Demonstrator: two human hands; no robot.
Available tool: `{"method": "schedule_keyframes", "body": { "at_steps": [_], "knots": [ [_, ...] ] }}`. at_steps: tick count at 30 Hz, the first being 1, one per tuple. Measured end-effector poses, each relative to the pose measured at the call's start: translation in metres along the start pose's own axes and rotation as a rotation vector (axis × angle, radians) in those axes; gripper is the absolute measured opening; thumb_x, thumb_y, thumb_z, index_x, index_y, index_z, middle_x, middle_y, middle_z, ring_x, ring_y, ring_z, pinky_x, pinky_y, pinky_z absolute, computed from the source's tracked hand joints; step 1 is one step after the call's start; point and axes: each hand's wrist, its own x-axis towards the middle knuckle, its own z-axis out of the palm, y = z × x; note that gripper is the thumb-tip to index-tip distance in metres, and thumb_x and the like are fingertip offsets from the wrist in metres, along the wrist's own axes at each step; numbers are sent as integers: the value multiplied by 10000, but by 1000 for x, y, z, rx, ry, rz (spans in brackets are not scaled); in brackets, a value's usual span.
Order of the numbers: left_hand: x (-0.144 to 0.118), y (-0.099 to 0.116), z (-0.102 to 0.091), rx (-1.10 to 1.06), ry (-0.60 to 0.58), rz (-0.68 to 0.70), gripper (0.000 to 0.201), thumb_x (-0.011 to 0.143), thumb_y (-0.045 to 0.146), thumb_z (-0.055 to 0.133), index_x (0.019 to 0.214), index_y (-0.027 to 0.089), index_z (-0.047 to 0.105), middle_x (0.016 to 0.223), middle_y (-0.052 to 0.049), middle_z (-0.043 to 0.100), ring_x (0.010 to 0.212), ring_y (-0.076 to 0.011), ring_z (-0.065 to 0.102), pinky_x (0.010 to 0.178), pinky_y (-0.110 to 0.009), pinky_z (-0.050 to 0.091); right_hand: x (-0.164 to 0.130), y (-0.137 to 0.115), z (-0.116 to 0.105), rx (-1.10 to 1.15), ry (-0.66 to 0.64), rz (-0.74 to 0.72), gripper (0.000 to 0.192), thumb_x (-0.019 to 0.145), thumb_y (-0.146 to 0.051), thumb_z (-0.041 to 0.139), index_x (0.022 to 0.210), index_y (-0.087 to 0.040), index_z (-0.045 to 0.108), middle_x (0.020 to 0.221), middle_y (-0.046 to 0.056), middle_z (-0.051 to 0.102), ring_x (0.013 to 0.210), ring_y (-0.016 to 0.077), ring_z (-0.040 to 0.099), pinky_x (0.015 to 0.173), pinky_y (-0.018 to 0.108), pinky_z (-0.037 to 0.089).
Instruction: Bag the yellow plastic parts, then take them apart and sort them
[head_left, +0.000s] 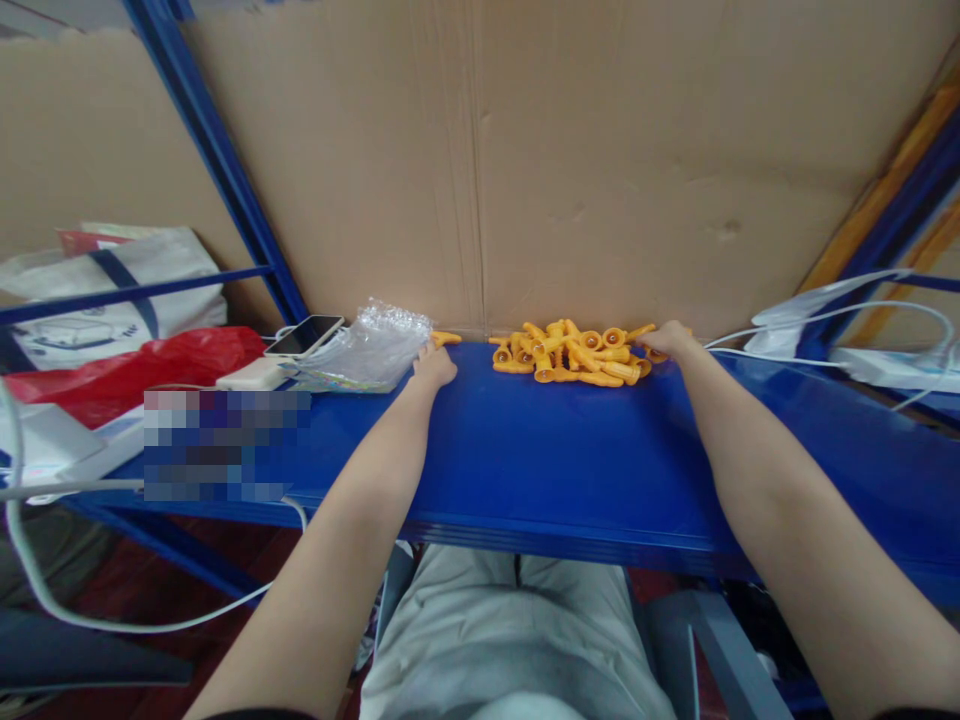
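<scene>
Cardboard [600, 150] stands along the far edge of the blue tabletop [562, 450]. Near that edge, the left hand [436, 365] has one orange part [448, 338] at its fingertips, beside plastic bags [367, 345]; the right hand [673, 340] touches the right end of the orange pile [577, 355]. I cannot tell whether either hand grips. Farther left lie a phone [307, 336] and a red bag [150, 368].

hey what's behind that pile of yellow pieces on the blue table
Behind the yellow pile rises a cardboard sheet. The pile hides the sheet's lower edge there, and the blue table directly beneath.
</scene>
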Motion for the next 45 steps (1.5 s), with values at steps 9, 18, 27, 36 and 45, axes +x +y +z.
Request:
{"method": "schedule_keyframes", "body": {
  "at_steps": [9,18,27,36,45],
  "knots": [
    [-11,15,-13,85,119,196,530,885,145,421,1381,88,601,1546,-207,468,1439,-354,421,1187,-478,344,-4,-25,-24,-191,29,81,315,740,-293,768,984,-98,734,968,217,723,971,315,703,740,350,529],
    [-39,54,-35,-90,506,683,639,941,154,381,1577,218,356,1637,-118,388,1536,-290,290,1254,-549,183,-44,-90,-66,-115,112,-281,252,879,-313,634,974,-108,746,863,168,722,921,288,694,802,355,513],
    [-47,65,-34,-100,630,861,472,1030,280,354,1484,212,466,1538,-147,516,1503,-261,369,1247,-511,177,-99,-135,-74,-63,-226,-863,274,852,-368,664,994,-158,767,914,66,766,832,201,669,732,273,475],
    [-35,63,-25,-84,643,873,332,1045,245,296,1136,193,611,990,-102,710,1081,-256,641,1174,-522,263,-121,-151,-59,-115,-220,-914,308,912,-354,574,1023,-148,774,923,79,766,820,190,661,755,279,457],
    [-37,67,-21,-34,598,964,291,1036,278,344,981,188,615,874,-98,683,965,-260,618,1059,-510,336,-119,-151,-56,-377,-317,-913,308,952,-357,531,989,-177,778,906,94,772,817,211,684,685,279,437]
  ]
}}
